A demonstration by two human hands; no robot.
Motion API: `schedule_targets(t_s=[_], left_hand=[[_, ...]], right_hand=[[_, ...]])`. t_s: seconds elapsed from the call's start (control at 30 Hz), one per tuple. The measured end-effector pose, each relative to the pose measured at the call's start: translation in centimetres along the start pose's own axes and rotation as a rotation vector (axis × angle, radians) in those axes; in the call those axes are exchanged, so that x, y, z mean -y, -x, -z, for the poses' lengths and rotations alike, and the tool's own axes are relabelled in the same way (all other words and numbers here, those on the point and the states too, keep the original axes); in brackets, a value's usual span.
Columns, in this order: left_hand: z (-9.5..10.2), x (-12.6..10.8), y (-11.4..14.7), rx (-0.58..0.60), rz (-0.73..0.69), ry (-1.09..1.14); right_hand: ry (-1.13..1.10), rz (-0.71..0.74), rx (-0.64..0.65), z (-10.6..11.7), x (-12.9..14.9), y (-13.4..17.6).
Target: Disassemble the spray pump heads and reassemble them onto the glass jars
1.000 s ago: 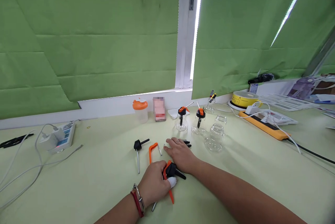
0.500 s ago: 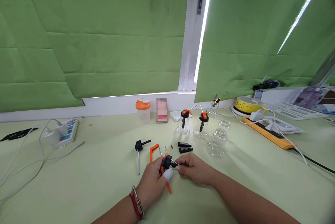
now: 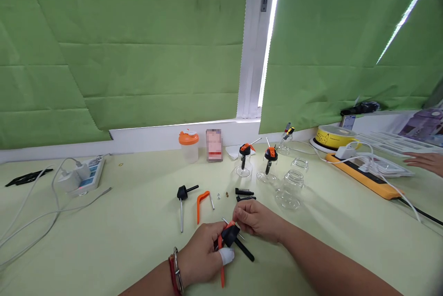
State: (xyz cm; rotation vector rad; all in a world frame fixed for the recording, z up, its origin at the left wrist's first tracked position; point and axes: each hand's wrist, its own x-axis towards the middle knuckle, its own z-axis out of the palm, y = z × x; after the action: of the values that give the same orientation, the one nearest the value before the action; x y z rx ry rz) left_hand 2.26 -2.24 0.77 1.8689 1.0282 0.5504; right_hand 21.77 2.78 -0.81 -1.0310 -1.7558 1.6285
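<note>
My left hand point(image 3: 206, 251), its thumb wrapped in white, grips a black bottle cap point(image 3: 230, 236) with a stem pointing down right. An orange lever point(image 3: 221, 272) is held together with the cap, and a thin metal rod point(image 3: 241, 237) shows beside it. My right hand point(image 3: 258, 218) has its fingers pinched against the lever's upper end; whatever they hold is hidden. Beyond my hands lie a second orange lever point(image 3: 198, 208), a metal pin point(image 3: 212, 201), another black cap with a metal tube point(image 3: 182, 192), tiny parts point(image 3: 227, 194) and black pieces with springs point(image 3: 244, 192).
Two glass bottles with black-and-orange tops point(image 3: 243, 167) point(image 3: 268, 171) stand behind, near open glass jars point(image 3: 290, 194). An orange-lidded cup point(image 3: 189, 148) and a phone point(image 3: 214, 146) are by the wall. Power strips point(image 3: 367, 178) point(image 3: 90, 177) trail cables. Another person's hand point(image 3: 425, 162) shows at right.
The cap in my left hand has come nearer and turned, its stem now pointing down right. My right fingers have shifted from the stem to the lever's end. Another person's hand has appeared.
</note>
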Motion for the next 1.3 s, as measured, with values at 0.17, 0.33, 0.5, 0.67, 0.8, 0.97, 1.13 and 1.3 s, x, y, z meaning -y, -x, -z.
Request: schedule_targets(t_s=[0.17, 0.33, 0.5, 0.67, 0.8, 0.97, 1.13, 1.3], left_hand=[[-0.2, -0.4, 0.7, 0.158, -0.065, -0.215], [-0.2, -0.4, 0.6, 0.185, -0.140, -0.352], [-0.1, -0.4, 0.5, 0.212, -0.140, -0.379], [0.1, -0.4, 0.4, 0.224, -0.182, -0.349], [0.1, -0.5, 0.4, 0.273, -0.307, -0.342], [0.0, -0.3, 0.5, 0.270, -0.310, -0.359], [-0.1, 0.4, 0.3, 0.262, -0.301, -0.350], [-0.4, 0.5, 0.2, 0.270, -0.272, -0.373]], right_hand=[[0.015, -0.038, 0.129, -1.2, 0.5, 0.4], [-0.121, -0.121, 0.040, -1.2, -0.1, -0.3], [-0.045, -0.114, 0.031, -1.3, -0.4, -0.5], [-0.056, -0.120, 0.115, -1.0, 0.0, -0.6], [-0.084, -0.015, -0.210, -0.4, -0.2, -1.6], [0.300, 0.195, -0.471, -0.8, -1.0, -2.5], [0.753, 0.306, -0.365, -2.2, -1.5, -3.1], [0.801, 0.267, -0.326, -2.7, -1.2, -3.9]])
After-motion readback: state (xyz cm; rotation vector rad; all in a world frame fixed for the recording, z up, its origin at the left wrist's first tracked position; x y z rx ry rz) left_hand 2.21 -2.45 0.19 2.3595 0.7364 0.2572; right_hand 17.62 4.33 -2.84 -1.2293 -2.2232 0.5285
